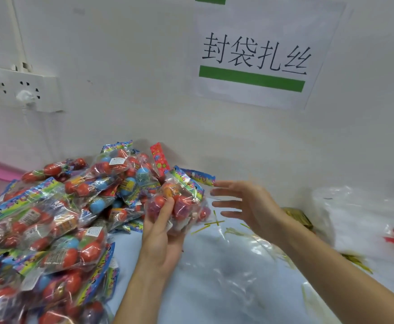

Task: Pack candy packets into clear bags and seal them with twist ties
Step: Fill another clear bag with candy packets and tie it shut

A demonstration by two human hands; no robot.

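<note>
Head view: the left hand grips a candy packet beside the heap – right hand hovers just beside it, fingers spread wide, holding nothing. Gathering step, I judge; next comes slipping packets into a clear bag lying on the bench.

packing workstation, printed station sign on white wall, heaped candy packets

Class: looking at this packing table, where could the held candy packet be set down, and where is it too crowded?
Free: the blue table between the forearms. Crowded: the candy pile on the left, twist ties and clear bags on the right.
</note>
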